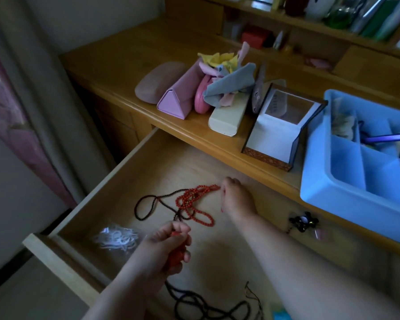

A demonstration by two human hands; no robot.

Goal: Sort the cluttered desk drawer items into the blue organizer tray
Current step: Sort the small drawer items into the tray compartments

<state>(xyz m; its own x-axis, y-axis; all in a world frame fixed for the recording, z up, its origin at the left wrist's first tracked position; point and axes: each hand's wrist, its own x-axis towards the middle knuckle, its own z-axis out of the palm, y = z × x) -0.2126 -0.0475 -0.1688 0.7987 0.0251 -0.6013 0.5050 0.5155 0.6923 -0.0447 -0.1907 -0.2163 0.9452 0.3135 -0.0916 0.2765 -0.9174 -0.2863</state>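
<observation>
Nearest the person, below the left hand [169,245], dark cords [208,306] loop across the floor of the open wooden drawer [125,179]. The left hand has its fingers curled round something red, a tassel or knot by the look of it, and pinches the near end of the tangled strings. Just to its left lies a small clear bag of white bits [117,237]. Between the two hands runs the red bead necklace [194,202], its loops lying on the drawer floor and tangled with a dark bead string [146,207] that spreads out to the left. The right hand [237,196] pinches the far end of the red beads with its fingers bent down. To the right of the right forearm a black clip-like trinket [304,222] rests in the drawer. Beyond the right hand, up on the desk top [125,58], stands an open box with a white lining [280,125]; to the right of it sits the blue organizer tray [346,185], its compartments partly filled, one holding a purple item [388,137]. Farther left of the box are a cream case [225,120], a pile of coloured cloths [229,77], a pink triangular case [183,93] and a rounded dusty-pink case [158,82].
</observation>
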